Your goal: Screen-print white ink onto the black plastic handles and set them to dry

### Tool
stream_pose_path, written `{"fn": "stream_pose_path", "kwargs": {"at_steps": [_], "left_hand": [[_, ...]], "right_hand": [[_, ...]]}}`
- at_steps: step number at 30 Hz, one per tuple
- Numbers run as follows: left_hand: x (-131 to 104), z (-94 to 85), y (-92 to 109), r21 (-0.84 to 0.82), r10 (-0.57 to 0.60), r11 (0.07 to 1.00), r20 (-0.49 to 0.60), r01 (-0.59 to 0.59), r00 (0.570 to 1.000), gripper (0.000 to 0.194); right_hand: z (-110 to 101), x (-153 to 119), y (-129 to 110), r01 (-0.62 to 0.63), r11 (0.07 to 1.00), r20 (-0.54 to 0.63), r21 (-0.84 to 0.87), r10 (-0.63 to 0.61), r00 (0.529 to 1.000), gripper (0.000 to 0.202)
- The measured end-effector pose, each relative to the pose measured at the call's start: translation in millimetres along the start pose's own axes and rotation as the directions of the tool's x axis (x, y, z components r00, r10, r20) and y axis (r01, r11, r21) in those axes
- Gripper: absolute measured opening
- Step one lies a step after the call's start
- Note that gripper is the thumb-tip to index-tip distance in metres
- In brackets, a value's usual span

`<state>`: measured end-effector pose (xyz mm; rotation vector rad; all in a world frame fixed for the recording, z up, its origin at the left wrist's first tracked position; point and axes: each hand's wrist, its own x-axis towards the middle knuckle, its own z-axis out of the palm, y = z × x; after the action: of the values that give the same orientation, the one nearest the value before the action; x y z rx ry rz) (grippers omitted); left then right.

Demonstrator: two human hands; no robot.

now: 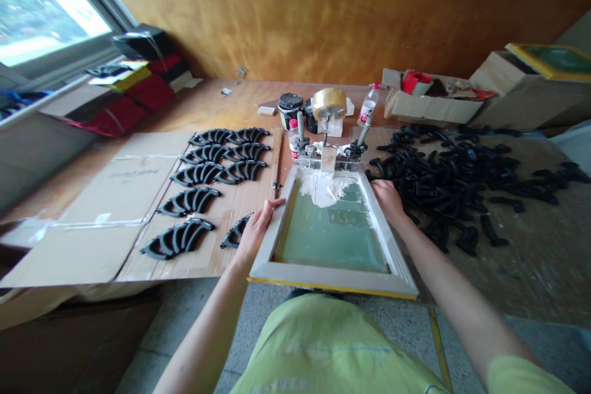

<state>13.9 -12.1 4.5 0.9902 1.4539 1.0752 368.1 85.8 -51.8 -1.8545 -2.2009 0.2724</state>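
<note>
A screen printing frame [335, 276] with a green mesh lies in front of me, its far end held in a metal hinge clamp [318, 162]. White ink and a pale squeegee or scraper [328, 163] rest on the far part of the mesh. My left hand [259, 225] grips the frame's left side, one finger laid over the rim and the others partly hidden. On the opposite side my right hand [386, 198] is closed against the right rim, its fingertips partly hidden. Curved black plastic parts [235, 231] lie just beside my left hand.
Rows of black parts [180, 238] cover cardboard [124, 197] at left. A heap of black parts [438, 178] lies at right. Behind the clamp are an ink tub [290, 109], a tape roll [329, 103] and bottles [369, 104]. An open carton [431, 108] stands back right.
</note>
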Motion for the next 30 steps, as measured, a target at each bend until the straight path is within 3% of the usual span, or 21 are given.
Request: {"fn": "stream_pose_path", "kwargs": {"at_steps": [2,5,7,9,11,13,18,20,25,30], "left_hand": [[-5,0.0,-27,-0.026,-0.056,0.998,0.016,0.057,0.998,0.059],[-1,5.0,-67,-0.072,-0.141,0.987,0.036,0.143,0.989,0.077],[4,7.9,-85,-0.049,-0.16,0.986,0.025,0.161,0.987,0.077],[8,9.0,-94,-0.024,-0.158,0.987,0.018,0.158,0.987,0.072],[10,8.5,-97,-0.008,-0.158,0.987,0.021,0.158,0.987,0.068],[10,7.4,-98,0.01,-0.152,0.988,0.017,0.152,0.988,0.065],[9,7.2,-101,-0.004,-0.136,0.991,-0.011,0.135,0.991,0.058],[9,7.7,-100,-0.023,-0.145,0.989,-0.01,0.145,0.989,0.059],[9,7.3,-98,-0.03,-0.149,0.988,0.006,0.15,0.989,0.063],[6,9.8,-91,-0.077,-0.183,0.98,0.011,0.183,0.983,0.066]], "right_hand": [[-11,18,-6,-0.031,0.999,-0.151,0.022,0.034,0.988,0.039],[-13,48,-45,0.181,0.983,-0.306,0.043,-0.16,0.938,0.052],[-7,65,-76,0.324,0.946,-0.236,0.01,-0.312,0.92,0.051],[3,72,-100,0.358,0.933,-0.087,-0.032,-0.36,0.929,0.033],[11,67,-110,0.358,0.93,0.038,-0.088,-0.356,0.934,0.017],[16,50,-109,0.404,0.906,0.102,-0.122,-0.394,0.913,0.014],[2,4,-92,0.664,0.748,0.197,-0.016,-0.648,0.735,0.019],[-6,2,-91,0.685,0.727,0.226,0.045,-0.675,0.702,0.016],[4,4,-97,0.575,0.818,0.106,0.018,-0.573,0.813,0.018],[19,-18,-93,0.632,0.773,0.052,0.064,-0.635,0.771,0.025]]}}
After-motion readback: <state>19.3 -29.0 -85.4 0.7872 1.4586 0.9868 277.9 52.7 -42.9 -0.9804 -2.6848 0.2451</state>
